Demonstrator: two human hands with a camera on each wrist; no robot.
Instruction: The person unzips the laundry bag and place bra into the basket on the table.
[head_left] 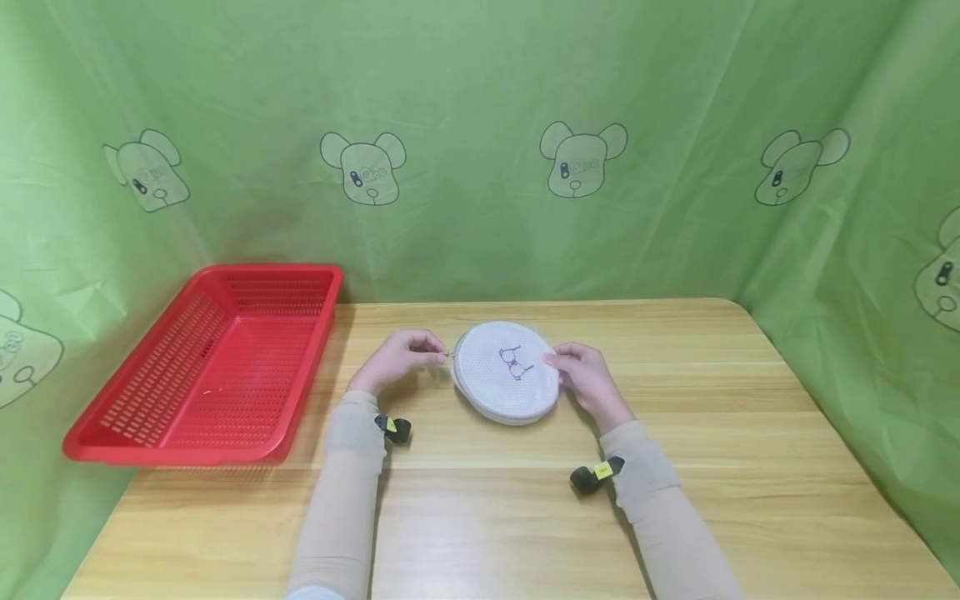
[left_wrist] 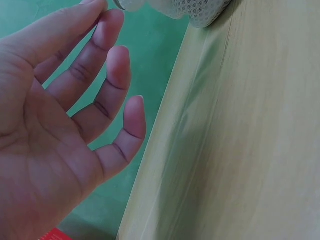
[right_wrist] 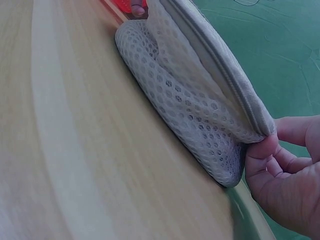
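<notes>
A round white mesh laundry bag (head_left: 502, 379) with a bra printed on its top lies on the table in the head view. Along its upper rim runs a grey zipper (right_wrist: 235, 87), seen in the right wrist view, with the honeycomb mesh side sagging in folds below. My right hand (head_left: 588, 375) pinches the bag's right edge between thumb and fingers, right at the zipper's rim. At the opposite edge my left hand (head_left: 401, 357) pinches the small zipper pull between thumb and index finger. Its other fingers (left_wrist: 120, 70) are loosely bent and spread in the left wrist view.
A red perforated plastic basket (head_left: 300, 417) stands at the left, overhanging the table's left edge. The wooden table (head_left: 480, 533) is backed by a green curtain (head_left: 465, 75) with bear-head prints, which also hangs at both sides.
</notes>
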